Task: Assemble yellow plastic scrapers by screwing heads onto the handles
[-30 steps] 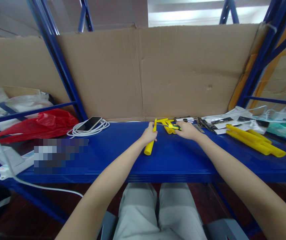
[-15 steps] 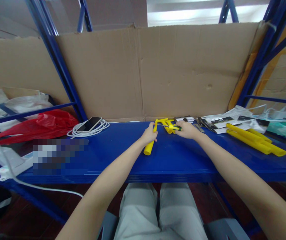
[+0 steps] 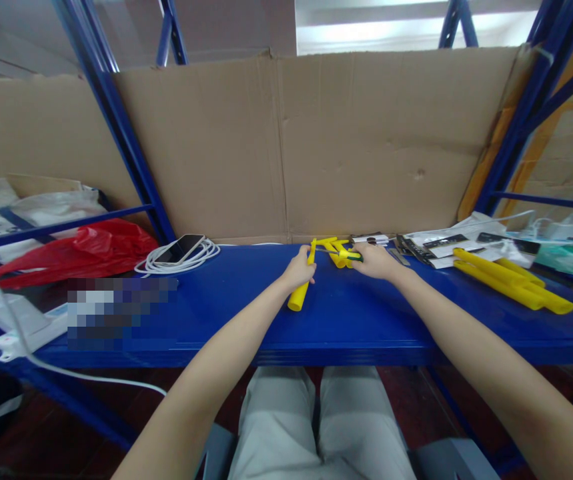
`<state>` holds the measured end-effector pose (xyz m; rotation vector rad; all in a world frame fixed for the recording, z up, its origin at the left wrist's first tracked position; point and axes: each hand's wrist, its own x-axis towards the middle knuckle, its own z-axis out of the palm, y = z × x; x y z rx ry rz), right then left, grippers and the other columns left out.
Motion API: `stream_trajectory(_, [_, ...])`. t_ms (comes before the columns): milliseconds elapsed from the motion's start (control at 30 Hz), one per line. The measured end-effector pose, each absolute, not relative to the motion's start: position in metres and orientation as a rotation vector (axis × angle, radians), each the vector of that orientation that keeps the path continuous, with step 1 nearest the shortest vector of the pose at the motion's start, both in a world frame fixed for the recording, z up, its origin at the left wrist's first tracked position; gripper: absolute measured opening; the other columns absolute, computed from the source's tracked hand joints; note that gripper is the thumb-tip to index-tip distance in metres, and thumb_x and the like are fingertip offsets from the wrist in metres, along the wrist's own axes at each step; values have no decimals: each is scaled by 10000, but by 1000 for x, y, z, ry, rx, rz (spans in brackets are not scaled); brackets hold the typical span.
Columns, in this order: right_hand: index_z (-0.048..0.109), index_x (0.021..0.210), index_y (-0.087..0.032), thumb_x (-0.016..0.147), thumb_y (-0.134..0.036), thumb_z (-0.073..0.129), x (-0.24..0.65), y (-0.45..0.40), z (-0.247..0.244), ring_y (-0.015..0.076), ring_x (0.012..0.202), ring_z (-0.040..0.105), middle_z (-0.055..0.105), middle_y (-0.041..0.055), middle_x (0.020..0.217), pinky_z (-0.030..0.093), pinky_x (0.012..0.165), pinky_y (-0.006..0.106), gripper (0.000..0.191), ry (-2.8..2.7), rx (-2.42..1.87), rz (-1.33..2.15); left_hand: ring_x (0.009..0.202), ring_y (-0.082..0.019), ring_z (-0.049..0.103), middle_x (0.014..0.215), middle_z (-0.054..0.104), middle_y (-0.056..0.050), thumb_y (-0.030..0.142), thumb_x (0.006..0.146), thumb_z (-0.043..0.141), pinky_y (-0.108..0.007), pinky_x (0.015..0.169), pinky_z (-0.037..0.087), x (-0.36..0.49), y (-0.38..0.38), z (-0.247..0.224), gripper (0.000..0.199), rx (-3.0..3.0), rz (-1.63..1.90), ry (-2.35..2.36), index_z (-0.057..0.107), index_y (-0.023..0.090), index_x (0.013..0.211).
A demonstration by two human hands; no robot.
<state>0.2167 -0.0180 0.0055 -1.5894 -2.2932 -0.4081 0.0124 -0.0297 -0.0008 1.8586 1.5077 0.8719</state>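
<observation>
Two hands work at twelve o'clock: my left hand (image 3: 299, 268) grasps the yellow piece (image 3: 297, 298), my right hand (image 3: 373, 260) the screwdriver-like tool (image 3: 354, 256), well apart from the table's front edge (image 3: 336, 356). Packets (image 3: 447, 245) at two o'clock carry unreadably small marks.

- A blue table (image 3: 236, 320), its top smooth and faintly shiny.
- Brown cardboard (image 3: 206, 147) standing along the table's back edge, with an upright crease near its middle.
- Blue metal posts (image 3: 121, 127) rising at the table's left and right.
- A dull grey wall (image 3: 231, 27) beyond the table, high up.
- Bright white light (image 3: 376, 37) beyond the table, higher than the cardboard.
- A dark red floor (image 3: 61, 417) below the table, in shadow.
</observation>
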Motion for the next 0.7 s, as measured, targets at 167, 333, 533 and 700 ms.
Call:
stream_trajectory(167, [513,997,-166,720,-279,551,217,-16,4,224,770,616,671,100,897,387,628,275,302,-2248,-1635,-381,428,-53,539,969,597,-72,109,816,439,-171,414,438,13,-31,0,443,1860,864,1508,335,182,1241])
stream_trajectory(333, [513,1040,-164,756,-298,513,215,-21,6,234,824,622,673,104,935,392,671,286,314,-2293,-1651,-327,423,-50,533,961,597,-73,109,818,438,-166,407,427,12,-31,0,430,1854,869,1507,339,175,1231])
stream_trajectory(533, [554,889,-187,734,-280,526,217,-19,7,228,862,605,657,99,995,387,670,282,183,-2297,-1566,-412,424,-54,540,962,596,-74,113,820,440,-172,409,432,12,-29,0,433,1842,872,1504,331,174,1235])
stream_trajectory(700, [504,974,-182,700,-254,566,216,-17,4,208,735,610,666,81,866,361,584,255,290,-2223,-1617,-343,429,-53,540,944,604,-64,107,821,437,-162,406,428,13,-30,0,428,1856,863,1503,329,177,1229])
